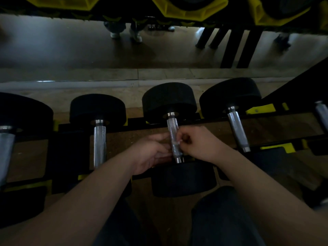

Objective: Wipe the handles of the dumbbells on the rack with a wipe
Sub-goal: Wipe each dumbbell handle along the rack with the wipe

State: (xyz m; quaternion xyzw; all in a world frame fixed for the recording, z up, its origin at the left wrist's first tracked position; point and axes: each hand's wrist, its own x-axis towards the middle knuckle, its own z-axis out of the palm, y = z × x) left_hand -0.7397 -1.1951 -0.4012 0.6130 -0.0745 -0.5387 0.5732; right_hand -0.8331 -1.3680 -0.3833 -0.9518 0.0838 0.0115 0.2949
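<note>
Low in the frame's centre, the left hand (152, 153) lies with relaxed, straight fingers against the knurled chrome handle (173, 128) of a black round-headed dumbbell (169, 100). The right hand (198, 144) pinches a small white wipe (176, 142) onto that handle's right side. The dumbbell rests across the black-and-yellow rack (138, 121) at mid-frame.

Black dumbbells (169, 100) on rack (136, 121); white wipe (175, 142) on ctr handle (173, 128).
</note>
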